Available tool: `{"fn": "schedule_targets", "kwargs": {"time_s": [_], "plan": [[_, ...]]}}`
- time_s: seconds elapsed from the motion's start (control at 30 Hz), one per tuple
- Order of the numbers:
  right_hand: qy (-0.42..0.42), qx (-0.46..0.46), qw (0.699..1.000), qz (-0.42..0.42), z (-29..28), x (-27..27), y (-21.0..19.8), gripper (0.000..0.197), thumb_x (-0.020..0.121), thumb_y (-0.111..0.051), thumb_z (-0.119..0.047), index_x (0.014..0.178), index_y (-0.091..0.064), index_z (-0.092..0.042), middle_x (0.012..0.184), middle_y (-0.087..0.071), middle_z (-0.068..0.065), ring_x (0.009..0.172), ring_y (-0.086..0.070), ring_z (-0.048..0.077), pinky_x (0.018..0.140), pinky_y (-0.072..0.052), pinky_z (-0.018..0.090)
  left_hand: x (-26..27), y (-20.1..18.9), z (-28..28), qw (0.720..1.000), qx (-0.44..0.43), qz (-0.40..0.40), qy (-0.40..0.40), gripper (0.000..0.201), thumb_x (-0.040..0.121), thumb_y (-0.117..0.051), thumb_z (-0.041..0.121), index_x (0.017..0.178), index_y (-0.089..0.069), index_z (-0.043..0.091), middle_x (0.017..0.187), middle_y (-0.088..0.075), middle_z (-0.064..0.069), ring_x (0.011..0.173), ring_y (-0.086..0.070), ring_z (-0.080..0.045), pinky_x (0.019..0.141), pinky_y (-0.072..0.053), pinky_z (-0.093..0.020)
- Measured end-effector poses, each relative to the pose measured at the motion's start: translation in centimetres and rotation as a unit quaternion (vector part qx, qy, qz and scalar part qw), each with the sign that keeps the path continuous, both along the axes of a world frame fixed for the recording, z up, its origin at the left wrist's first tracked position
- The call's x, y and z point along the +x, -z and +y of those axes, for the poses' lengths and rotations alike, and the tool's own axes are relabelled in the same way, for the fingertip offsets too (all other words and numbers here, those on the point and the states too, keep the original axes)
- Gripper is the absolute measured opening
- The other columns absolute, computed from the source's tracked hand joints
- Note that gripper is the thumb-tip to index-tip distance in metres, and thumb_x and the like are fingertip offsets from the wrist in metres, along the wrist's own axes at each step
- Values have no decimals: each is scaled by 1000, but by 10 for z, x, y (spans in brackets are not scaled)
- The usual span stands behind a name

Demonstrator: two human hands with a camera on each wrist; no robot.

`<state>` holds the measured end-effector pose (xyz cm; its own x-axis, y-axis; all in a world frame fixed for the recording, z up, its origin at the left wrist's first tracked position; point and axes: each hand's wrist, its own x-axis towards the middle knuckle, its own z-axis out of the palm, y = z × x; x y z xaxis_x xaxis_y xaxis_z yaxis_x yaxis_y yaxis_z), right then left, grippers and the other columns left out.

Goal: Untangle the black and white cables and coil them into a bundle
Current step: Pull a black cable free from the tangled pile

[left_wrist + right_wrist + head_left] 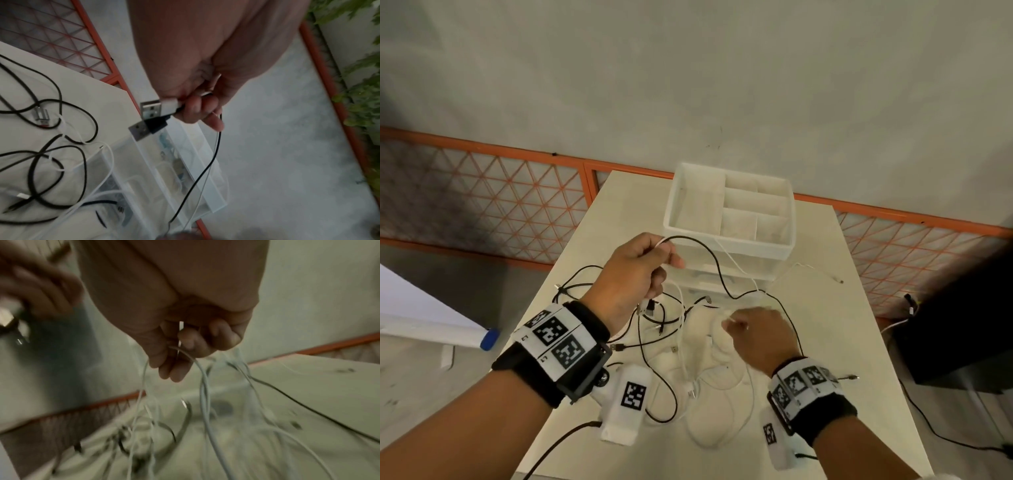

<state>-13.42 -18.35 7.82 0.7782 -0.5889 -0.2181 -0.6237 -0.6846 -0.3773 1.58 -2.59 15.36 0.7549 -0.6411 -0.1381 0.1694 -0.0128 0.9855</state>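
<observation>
The black cable (714,260) and white cable (736,263) were up off the desk (859,325), their USB plugs (153,108) side by side in my left hand (635,274), fingers curled round both near the desk's middle, in front of the white organizer box (671,205). Both leads arced across to my right hand (760,337), which pinched thin white strands between thumb and fingertips (191,340), low over the heap. The rest of the tangle (664,342) sprawled from the middle to the near edge, black loops crossing white. By my reckoning we were mid-untangle, with no coiling yet. The next move called for drawing the pair free of the crossings, right hand feeding slack gently so nothing knotted tighter.
</observation>
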Motion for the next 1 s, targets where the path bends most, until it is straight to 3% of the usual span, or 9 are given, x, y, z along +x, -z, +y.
{"fn": "schedule_targets", "kwargs": {"time_s": [0.1,0.2,0.37,0.5,0.6,0.67,0.77,0.9,1.0], "plan": [[-64,8,984,-165,3,11,-58,25,96,-61,-41,85,-76,-24,74,-65,-7,70,-59,13,68,-45,28,-4,-3,-4,999,5,-42,14,16,103,-44,13,101,-55,2,106,-75,0,57,-54,-13,40,-31,-21],[-23,101,931,-351,6,16,-113,19,94,-68,-32,78,-77,-32,58,-65,-5,47,-52,2,54,-44,19,-11,-3,-13,995,12,-85,55,19,105,-40,18,97,-54,7,89,-73,-2,53,-49,-14,41,-30,-23],[104,134,851,-497,-17,6,-142,13,90,-75,-26,78,-78,-25,52,-58,-8,46,-46,7,55,-41,26,-7,17,-11,993,70,-82,46,24,105,-39,18,88,-55,14,63,-52,3,51,-33,-11,44,-25,-23],[121,73,875,-464,-34,-8,-121,13,86,-78,-29,74,-74,-32,58,-64,6,52,-50,12,55,-44,23,13,19,1,994,95,-60,-7,25,103,-42,16,85,-60,17,61,-49,3,50,-32,-11,47,-25,-25],[153,40,951,-266,-52,-17,-75,24,89,-72,-35,72,-75,-18,66,-71,4,65,-66,22,69,-54,32,31,4,9,997,39,-6,-60,25,102,-42,12,87,-61,15,56,-46,5,46,-31,-10,41,-26,-20],[157,53,977,-135,-55,-24,-44,33,91,-68,-35,71,-72,-9,67,-71,6,76,-70,29,72,-54,34,38,-6,14,998,5,6,-57,25,103,-41,14,87,-60,14,55,-42,4,44,-30,-9,37,-27,-19],[163,118,968,-150,-43,-21,-34,24,94,-63,-24,76,-75,-13,70,-74,4,67,-72,24,68,-60,39,27,-13,17,998,48,-43,-7,25,102,-48,29,93,-64,14,62,-42,4,53,-35,-12,47,-33,-21],[86,282,911,-289,-11,0,-85,22,100,-54,-13,85,-69,-10,78,-76,12,58,-66,22,55,-53,31,-9,-14,4,986,88,-105,100,26,79,-74,44,93,-71,22,71,-42,-4,65,-39,-21,62,-36,-35],[14,326,880,-346,8,11,-119,21,104,-46,-10,93,-64,-10,79,-76,15,59,-63,26,53,-53,31,-30,-10,-17,980,73,-128,134,22,86,-72,39,96,-74,20,50,-49,16,46,-42,-5,54,-36,-21]]}}
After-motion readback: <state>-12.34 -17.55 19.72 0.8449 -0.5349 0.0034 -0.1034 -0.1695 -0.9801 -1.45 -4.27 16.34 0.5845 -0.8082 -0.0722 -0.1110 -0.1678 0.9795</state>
